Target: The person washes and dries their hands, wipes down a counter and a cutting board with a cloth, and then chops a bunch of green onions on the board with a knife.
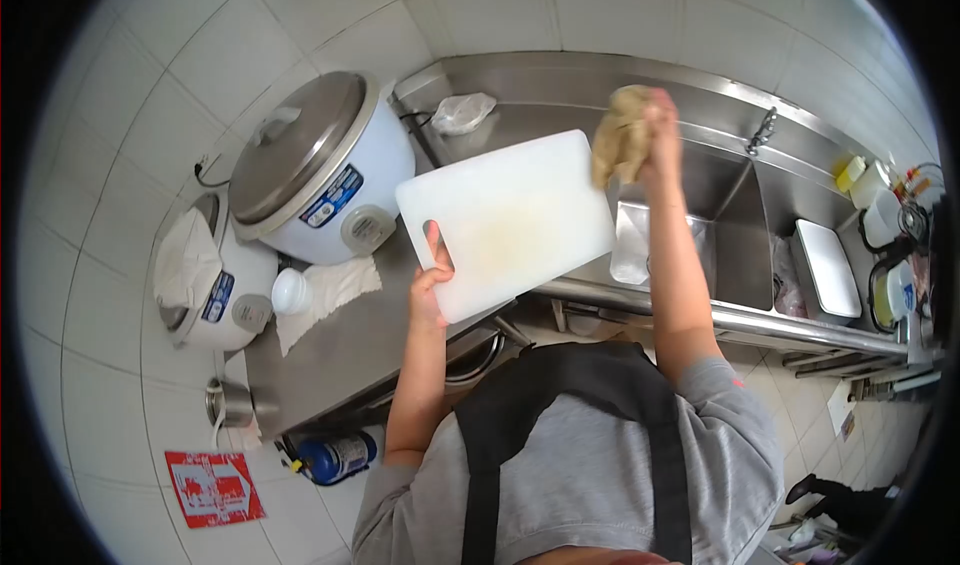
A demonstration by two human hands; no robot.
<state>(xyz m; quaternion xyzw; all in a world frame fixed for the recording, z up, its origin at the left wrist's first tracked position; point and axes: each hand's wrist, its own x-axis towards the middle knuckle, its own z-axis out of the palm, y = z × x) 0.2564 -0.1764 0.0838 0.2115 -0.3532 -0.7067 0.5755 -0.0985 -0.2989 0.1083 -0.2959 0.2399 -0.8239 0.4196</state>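
A white cutting board [510, 227] with a faint yellowish stain is held up in front of me, tilted. My left hand [430, 287] grips it at the lower left corner, with fingers through the handle slot. Off the board's upper right corner, my right hand [660, 130] clutches a crumpled tan cloth [624, 133] over the back edge of the sink [735, 235]. Beneath the board runs a steel counter [345, 330].
A large rice cooker [330, 175] and a smaller one [225, 285] stand left, beside a white cloth [335, 295] and white bowls [291, 292]. A faucet [762, 131] rises behind the sink. Right of it sits a white-lidded container [828, 268]. Below the counter is a blue cylinder [335, 458].
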